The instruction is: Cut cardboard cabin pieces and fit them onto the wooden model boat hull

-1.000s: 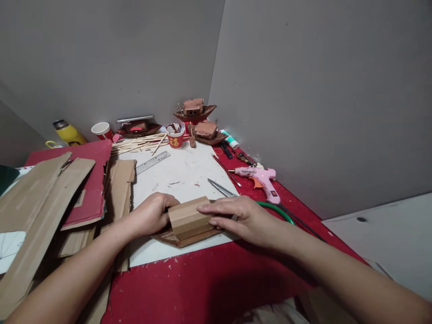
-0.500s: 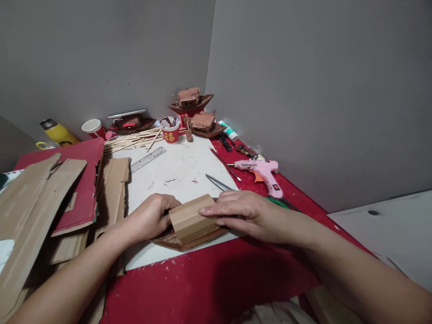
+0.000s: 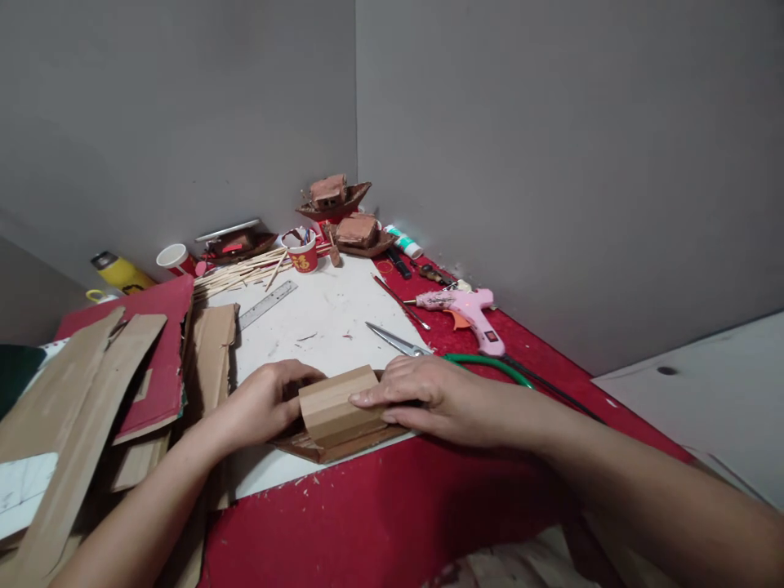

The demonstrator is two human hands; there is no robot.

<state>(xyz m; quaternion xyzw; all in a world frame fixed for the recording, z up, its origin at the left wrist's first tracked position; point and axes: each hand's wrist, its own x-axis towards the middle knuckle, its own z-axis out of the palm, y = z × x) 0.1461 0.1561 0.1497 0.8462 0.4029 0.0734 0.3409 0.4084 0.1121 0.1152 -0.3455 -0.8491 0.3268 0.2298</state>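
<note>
A folded cardboard roof piece [image 3: 336, 406] sits on a flat brown cardboard base [image 3: 343, 447] on the white board [image 3: 318, 318]. My left hand [image 3: 266, 400] curls against the piece's left end, fingers closed on it. My right hand [image 3: 416, 392] lies over its right end with fingers stretched flat and pressed on the top face. Both hands touch the piece from opposite sides.
Scissors with green handles [image 3: 429, 353] and a pink glue gun [image 3: 469, 314] lie right of my hands. A metal ruler [image 3: 266, 304], wooden sticks [image 3: 245, 269], paper cups [image 3: 303, 251], small model boats [image 3: 343, 214] and a yellow bottle [image 3: 122, 273] stand behind. Cardboard sheets [image 3: 79, 384] pile at left.
The view has shifted a little. My hands stay on the cardboard piece, the right hand's fingers sliding slightly along its top.
</note>
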